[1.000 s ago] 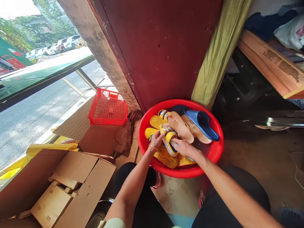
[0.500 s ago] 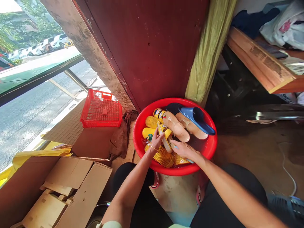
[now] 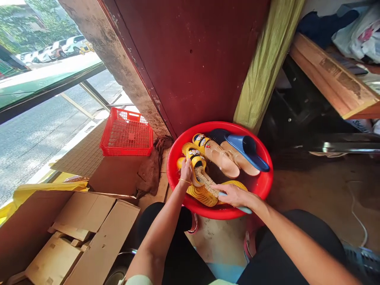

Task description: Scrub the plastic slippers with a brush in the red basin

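My left hand is closed on a yellow slipper with a cartoon figure on its strap, tilted over the near left part of a red basin. Wrapped round the light blue handle of a brush is my right hand; the bristles touch the slipper's inside. Several other yellow slippers lie beneath and around. Beige sandals and a blue slipper rest in the back right of the basin, above dark water.
A red plastic crate stands left of the basin, with a brown cloth between them. An open cardboard box is at the lower left. Behind the basin are a dark red door and a green curtain.
The held slipper has turned so its cartoon strap faces up. My right hand has shifted slightly down and right, and the brush now shows, its head on the slipper.
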`<state>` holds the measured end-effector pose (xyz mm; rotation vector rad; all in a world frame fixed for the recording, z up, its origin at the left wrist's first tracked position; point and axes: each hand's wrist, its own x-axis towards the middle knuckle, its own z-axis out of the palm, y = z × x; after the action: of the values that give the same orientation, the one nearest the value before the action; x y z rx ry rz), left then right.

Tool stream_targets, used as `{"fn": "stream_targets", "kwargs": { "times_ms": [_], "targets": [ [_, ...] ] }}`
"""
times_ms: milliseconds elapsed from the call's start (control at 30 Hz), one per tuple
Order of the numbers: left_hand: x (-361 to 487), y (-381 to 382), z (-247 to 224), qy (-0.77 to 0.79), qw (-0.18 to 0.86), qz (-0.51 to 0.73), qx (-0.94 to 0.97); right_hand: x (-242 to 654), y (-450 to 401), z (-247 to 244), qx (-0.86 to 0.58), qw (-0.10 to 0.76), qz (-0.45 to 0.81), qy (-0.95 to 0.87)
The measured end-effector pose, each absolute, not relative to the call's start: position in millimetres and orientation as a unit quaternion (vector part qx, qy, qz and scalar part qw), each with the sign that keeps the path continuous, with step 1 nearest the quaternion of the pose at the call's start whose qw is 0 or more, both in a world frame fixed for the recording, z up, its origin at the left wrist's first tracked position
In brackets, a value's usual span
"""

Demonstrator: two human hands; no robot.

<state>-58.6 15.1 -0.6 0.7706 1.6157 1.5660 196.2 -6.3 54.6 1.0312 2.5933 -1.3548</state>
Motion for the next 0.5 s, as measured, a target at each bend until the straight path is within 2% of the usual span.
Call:
{"fn": "stream_targets", "kwargs": {
  "times_ms": [100,300,500],
  "targets": [
    [-43,13,-5,0.62,0.36,0.597,0.36,200,-8,59,0.365,0.014,-0.404,0.839],
    [-11,0,-16,0.558,0.409,0.54,0.48,184,2,53,0.457,0.009,-0.322,0.829],
    [-47,11,-9,0.654,0.304,0.524,0.453,192,6,49,0.377,-0.051,-0.385,0.841]
  ]
}}
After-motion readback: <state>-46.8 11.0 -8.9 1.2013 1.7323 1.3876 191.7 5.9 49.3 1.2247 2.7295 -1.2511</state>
